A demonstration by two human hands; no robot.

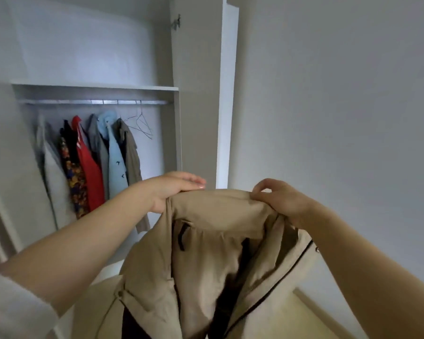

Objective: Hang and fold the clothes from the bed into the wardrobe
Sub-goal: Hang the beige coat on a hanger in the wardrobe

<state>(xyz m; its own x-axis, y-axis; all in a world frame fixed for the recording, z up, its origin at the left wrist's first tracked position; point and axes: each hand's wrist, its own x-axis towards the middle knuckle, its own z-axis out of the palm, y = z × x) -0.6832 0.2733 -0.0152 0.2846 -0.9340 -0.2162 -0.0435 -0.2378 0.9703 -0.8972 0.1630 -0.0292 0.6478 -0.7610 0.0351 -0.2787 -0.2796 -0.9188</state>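
Note:
A beige jacket (213, 253) with a dark lining and a black zip hangs in front of me, held up by its top edge. My left hand (174, 189) grips the left end of that edge, fingers stretched over the fabric and thumb under it. My right hand (279, 199) pinches the right end with curled fingers. The open wardrobe (93, 88) stands to the left, behind my left forearm. On its metal rail (96, 102) hang several garments, among them a red one (90, 165) and a light blue one (115, 160).
An empty wire hanger (142, 126) hangs at the right end of the rail. The wardrobe's open door (201, 94) stands edge-on in the middle. A plain white wall (340, 106) fills the right side. Pale wooden floor (304, 321) shows at the bottom right.

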